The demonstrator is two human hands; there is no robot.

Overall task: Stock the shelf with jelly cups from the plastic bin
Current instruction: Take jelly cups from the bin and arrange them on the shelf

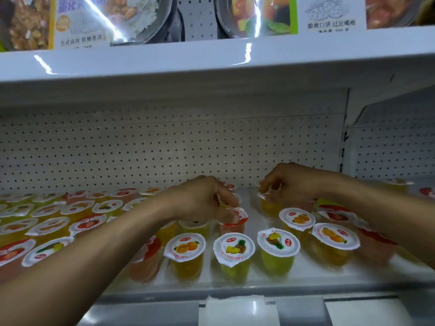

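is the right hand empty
No, the right hand pinches the white lid of a yellow jelly cup.

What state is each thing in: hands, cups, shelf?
left hand: pinches red cup's lid
right hand: pinches yellow cup's lid
red cup: upright, sealed, on shelf
yellow cup: upright, sealed
front cups: upright, sealed, one row
shelf: partly stocked, bare patch between hands
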